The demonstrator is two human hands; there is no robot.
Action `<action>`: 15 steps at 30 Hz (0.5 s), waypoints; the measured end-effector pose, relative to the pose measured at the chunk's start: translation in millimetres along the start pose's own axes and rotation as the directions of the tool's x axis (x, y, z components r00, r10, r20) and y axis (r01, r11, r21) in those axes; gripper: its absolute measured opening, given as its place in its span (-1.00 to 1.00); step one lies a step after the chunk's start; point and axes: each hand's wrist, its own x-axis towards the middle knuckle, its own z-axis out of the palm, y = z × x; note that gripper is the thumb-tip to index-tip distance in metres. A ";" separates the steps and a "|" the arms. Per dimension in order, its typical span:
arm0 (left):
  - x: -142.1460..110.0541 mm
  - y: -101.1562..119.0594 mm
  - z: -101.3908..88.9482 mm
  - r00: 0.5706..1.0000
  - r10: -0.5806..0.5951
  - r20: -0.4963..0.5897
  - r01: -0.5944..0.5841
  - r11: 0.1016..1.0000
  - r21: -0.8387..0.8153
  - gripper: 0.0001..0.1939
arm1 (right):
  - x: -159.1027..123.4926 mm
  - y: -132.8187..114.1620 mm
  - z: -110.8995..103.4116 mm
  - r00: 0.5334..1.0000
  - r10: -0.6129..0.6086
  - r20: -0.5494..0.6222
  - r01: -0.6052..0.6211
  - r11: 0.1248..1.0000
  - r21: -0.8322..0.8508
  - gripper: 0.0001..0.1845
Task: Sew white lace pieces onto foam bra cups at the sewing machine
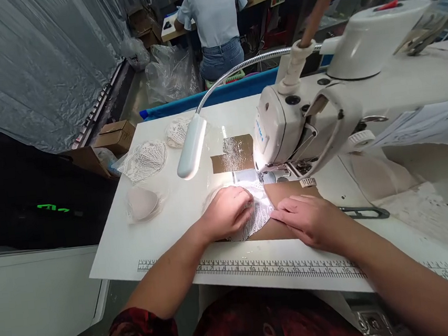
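A white lace piece [261, 214] lies under the needle area of a white sewing machine [273, 126], lit by a lamp. My left hand [230, 209] is on top of the lace, its fingers curled and closed on the fabric. At the right edge of the lace, my right hand [308, 218] has its thumb and fingertips pressed together on the border. Brown board [277, 231] shows beneath the lace and my right hand. The exact hold of the left fingertips is partly hidden.
Lace pieces [144, 161] and a beige cup [142, 203] lie on the table's left. A lamp head [192, 147] hangs above. A black slotted tool [365, 212] and pale lace fabric [418, 207] lie right. Another person [213, 21] sits beyond.
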 end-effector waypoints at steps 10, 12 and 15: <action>-4.0 11.2 10.6 0.977 0.160 0.141 -0.187 0.960 0.206 -0.62 | -3.2 -2.8 0.2 1.000 0.012 0.023 -0.012 1.000 -0.012 -0.69; -4.4 11.3 11.1 0.974 0.162 0.157 -0.195 0.955 0.222 -0.58 | -3.4 -3.3 -1.4 1.000 0.010 0.019 -0.010 1.000 -0.015 -0.69; -4.6 11.0 11.8 0.971 0.167 0.169 -0.204 0.951 0.233 -0.57 | -2.7 -4.9 -4.7 1.000 0.006 0.021 -0.005 1.000 -0.022 -0.69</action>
